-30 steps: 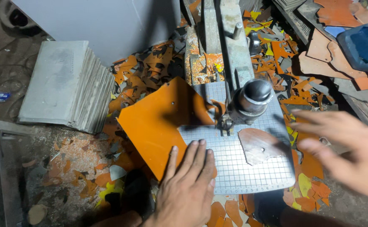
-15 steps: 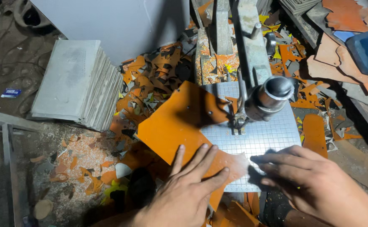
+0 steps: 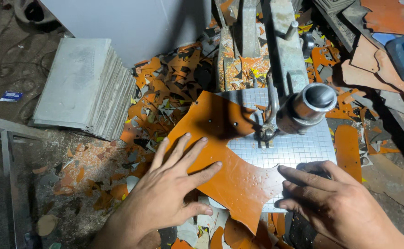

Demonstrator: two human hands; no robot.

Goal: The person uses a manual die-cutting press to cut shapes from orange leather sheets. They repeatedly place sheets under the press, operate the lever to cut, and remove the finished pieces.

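In the middle of the frame a flat, glossy orange sheet with an irregular cut outline (image 3: 220, 157) lies partly on a silver metal work plate marked with a fine grid (image 3: 299, 145), its lower left half hanging off the plate's edge over the littered floor. The left hand (image 3: 165, 198) comes in from the lower middle and lies palm down on the sheet's lower left part, fingers (image 3: 190, 154) spread and flat, pressing on the surface and not curled round any edge. The right hand (image 3: 335, 203) reaches in from the lower right; its fingers are stretched out and loosely together, the fingertips (image 3: 282, 169) resting at the sheet's right rim where a curved notch has been cut away, touching it without gripping. The sheet thus runs between both hands, with its upper corner pointing toward the grey metal cutting machine (image 3: 280, 55) whose rounded steel head (image 3: 310, 106) hangs just above the plate, right of centre. Around the plate orange and yellow offcuts (image 3: 165, 87) are strewn thickly on the ground. At the upper left a stack of pale grey square tiles (image 3: 84, 85) lies tilted beside a white panel (image 3: 128, 23), well apart from the hands.
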